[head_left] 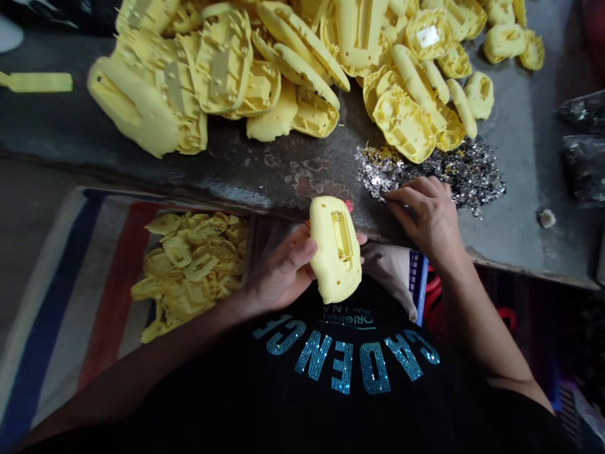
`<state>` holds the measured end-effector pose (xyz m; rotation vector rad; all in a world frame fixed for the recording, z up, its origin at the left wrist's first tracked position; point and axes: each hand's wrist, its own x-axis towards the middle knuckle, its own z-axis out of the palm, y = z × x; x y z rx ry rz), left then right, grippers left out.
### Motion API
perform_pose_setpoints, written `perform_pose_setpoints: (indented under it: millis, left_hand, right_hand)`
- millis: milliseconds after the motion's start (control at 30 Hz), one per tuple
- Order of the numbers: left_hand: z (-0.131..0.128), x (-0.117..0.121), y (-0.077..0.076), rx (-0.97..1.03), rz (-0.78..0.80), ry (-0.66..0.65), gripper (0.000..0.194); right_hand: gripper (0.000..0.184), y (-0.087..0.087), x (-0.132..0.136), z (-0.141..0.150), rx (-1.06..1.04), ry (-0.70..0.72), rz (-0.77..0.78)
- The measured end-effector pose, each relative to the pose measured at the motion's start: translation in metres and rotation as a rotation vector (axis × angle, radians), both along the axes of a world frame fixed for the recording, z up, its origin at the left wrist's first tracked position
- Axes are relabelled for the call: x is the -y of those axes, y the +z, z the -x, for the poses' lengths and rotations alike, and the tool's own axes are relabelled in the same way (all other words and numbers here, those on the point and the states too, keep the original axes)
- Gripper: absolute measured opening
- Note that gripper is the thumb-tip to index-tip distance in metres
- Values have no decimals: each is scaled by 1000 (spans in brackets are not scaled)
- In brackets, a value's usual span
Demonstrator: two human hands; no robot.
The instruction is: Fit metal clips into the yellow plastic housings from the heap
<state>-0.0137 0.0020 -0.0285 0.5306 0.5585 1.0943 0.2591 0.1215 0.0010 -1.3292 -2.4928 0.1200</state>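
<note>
A yellow plastic shell (328, 268) with a rectangular battery compartment in its face is gripped by my left hand (288, 265), in front of my chest and just off the bench edge. The thumb lies along one side and fingertips show at the other. My right hand (428, 214) rests at the near edge of a heap of small shiny metal pieces (477, 170) on the bench. Its thumb and forefinger are pinched together at the heap; a small dark bit seems to be at their tips, too small to name.
Many yellow shell halves (222, 63) are piled along the back of the dark bench (227, 151). More yellow parts (198, 258) lie low at the left by a striped sheet (101, 271). Plastic bags (586, 164) sit at the far right, near a small whitish lump (547, 219).
</note>
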Motion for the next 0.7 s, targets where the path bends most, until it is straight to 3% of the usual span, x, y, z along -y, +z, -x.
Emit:
perform_pose_setpoints:
  millis: [167,433,533,700]
  left_hand:
    - [1,1,0,-55,-25,57,71]
    - [5,2,-1,-38,-16,52,76]
    - [3,0,2,-17,2,32,75]
    - [0,-3,5,-44,48,0,93]
  right_hand:
    - [18,5,-13,18,70,50,76]
    - [13,26,-11,4,56,126,226]
    - [24,24,-10,4,27,82,145]
    - [23,12,-11,12,89,112,117]
